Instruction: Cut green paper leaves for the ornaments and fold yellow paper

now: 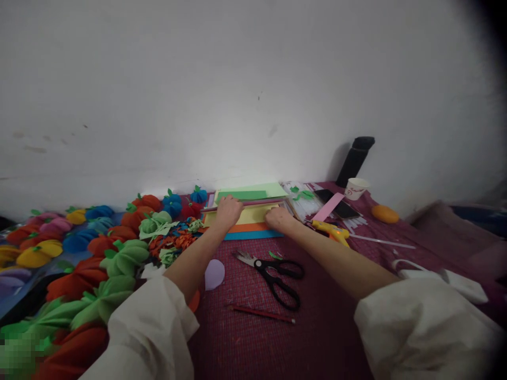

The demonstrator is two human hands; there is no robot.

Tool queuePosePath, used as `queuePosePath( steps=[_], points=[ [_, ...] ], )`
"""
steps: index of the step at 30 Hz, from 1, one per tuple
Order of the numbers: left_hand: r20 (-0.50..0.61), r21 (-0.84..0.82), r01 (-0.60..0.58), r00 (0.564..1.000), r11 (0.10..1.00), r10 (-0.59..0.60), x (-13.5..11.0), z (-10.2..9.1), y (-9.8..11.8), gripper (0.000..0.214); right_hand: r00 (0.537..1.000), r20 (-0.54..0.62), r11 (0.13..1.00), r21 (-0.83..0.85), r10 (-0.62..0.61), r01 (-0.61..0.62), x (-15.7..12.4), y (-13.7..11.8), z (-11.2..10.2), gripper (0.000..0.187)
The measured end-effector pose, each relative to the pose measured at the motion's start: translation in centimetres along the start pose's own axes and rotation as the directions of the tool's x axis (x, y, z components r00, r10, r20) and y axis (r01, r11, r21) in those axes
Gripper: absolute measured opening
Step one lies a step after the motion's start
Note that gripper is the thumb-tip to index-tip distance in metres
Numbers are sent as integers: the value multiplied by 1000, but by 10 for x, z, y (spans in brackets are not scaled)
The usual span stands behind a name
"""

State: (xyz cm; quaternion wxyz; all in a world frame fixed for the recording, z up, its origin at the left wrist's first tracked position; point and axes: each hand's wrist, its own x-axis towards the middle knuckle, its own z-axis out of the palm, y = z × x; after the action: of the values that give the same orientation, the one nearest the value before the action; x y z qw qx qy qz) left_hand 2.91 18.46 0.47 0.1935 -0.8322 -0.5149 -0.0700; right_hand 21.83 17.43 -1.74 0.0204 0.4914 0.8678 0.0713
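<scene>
Your sheets of coloured paper (253,214) lie in a layered stack toward the back of the table, near the wall, with yellow, orange and blue showing along the near side and green behind. Your left hand (230,211) is over the left part of the stack, by a long, dark strip-like edge (261,202); your right hand (280,219) is at the right end of the yellow, its fingers curled under. You cannot tell from here how far either grip is open, or whether your fingers pinch a sheet or only press on it.

Expect the paper to be light, thin and bendy, likely to slide layer over layer and to crease if squeezed. It should handle best by its 2 side edges near the corners, with flat fingers and a soft pinch.

On the near side of the stack lie the scissors (259,265), apart from it, and nearer you a red pencil (263,313). A yellow glue gun (332,231) lies to the right.
</scene>
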Motion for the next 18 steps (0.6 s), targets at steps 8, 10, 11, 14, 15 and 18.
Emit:
queuePosePath(
  steps=[8,10,11,14,15,18],
  points=[
    [66,-7,-28,997,1000,28,6,-10,-5,29,1000,27,1000,-18,-16,16,-1,2,-10,22],
    [74,-8,-27,997,1000,28,7,-11,-6,31,999,34,1000,-21,-20,20,-1,2,-12,23],
    [75,-9,-27,997,1000,28,7,-11,-7,31,999,38,1000,-21,-21,22,-1,2,-13,24],
    [75,-16,-30,997,999,31,9,-11,-10,34,999,48,1000,-12,-22,22,0,0,-14,24],
    [77,-19,-32,996,999,34,10,-11,-11,34,999,50,1000,-5,-20,20,0,0,-14,24],
    [86,-32,-43,995,999,45,12,-10,-15,36,999,50,1000,31,-5,3,2,-1,-14,24]
  ],
)
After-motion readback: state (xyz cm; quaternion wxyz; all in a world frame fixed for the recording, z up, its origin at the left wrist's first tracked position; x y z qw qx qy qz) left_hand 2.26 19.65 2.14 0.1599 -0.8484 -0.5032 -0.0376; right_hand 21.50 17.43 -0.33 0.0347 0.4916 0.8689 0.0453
